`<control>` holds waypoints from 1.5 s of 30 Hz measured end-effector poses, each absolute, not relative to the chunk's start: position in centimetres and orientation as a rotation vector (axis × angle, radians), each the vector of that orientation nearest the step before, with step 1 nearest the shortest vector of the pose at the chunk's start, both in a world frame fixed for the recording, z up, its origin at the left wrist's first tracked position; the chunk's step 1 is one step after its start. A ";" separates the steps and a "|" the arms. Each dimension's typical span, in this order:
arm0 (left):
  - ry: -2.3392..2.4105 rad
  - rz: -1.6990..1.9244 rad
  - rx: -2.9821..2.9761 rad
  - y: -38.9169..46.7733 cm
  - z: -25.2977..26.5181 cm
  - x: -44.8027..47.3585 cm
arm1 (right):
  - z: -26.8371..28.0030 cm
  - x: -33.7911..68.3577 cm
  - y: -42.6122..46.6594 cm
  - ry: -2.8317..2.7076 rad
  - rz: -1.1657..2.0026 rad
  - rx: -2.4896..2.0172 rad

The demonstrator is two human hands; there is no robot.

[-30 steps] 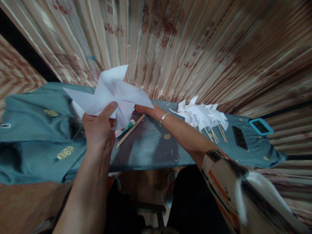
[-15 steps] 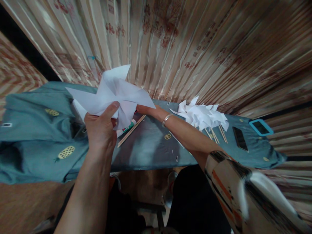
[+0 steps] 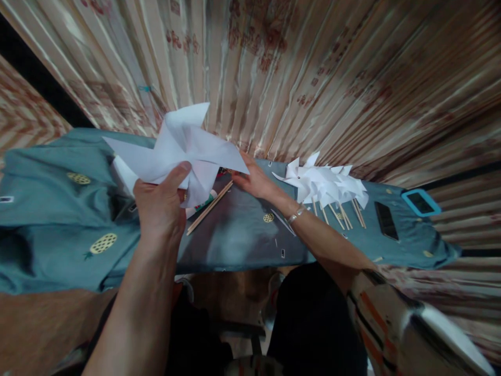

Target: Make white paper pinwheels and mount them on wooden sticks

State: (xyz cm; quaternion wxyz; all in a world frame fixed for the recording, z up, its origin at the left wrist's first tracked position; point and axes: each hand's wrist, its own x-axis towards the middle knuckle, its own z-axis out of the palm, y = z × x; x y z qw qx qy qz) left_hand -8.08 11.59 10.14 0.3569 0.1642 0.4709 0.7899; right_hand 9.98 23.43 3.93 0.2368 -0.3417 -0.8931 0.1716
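Note:
My left hand (image 3: 162, 201) is closed on a white paper pinwheel (image 3: 183, 149), the thumb pressed on its front near the centre. My right hand (image 3: 252, 177) is behind the pinwheel's right blade, which covers part of its fingers. Those that show look apart, close to the upper ends of thin wooden sticks (image 3: 209, 209) lying slantwise on the cloth. Next to the sticks lies a white and green tube (image 3: 207, 201), partly hidden by the pinwheel. Small dark and red items (image 3: 222, 171), too small to name, are left of my right fingertips.
More white pinwheels (image 3: 326, 183) on sticks are piled to the right. Beyond them lie a dark phone (image 3: 386, 220) and a blue-framed device (image 3: 420, 202). A grey-green cloth (image 3: 242, 245) covers the table, and a patterned curtain (image 3: 250, 78) hangs behind it.
My right hand has drawn back to the right from behind the pinwheel, so more of it shows. My left hand keeps the pinwheel in nearly the same place.

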 end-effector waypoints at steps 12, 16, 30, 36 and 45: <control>1.108 1.884 0.614 11.7 8.8 -3.7 | 0.8 19.8 10.0 -2.284 0.577 -1.254; 1.123 1.856 0.655 12.1 8.3 -2.6 | 1.0 20.3 9.6 -2.183 0.599 -1.313; 1.201 1.674 0.726 12.7 6.8 -0.1 | 1.7 18.1 9.1 -2.575 0.230 -1.296; 1.244 1.594 0.762 12.1 6.7 -0.3 | 1.3 17.5 9.0 -2.529 0.284 -1.336; 1.362 1.575 0.904 12.0 6.8 -0.5 | 8.5 17.0 5.8 -2.017 0.804 -1.197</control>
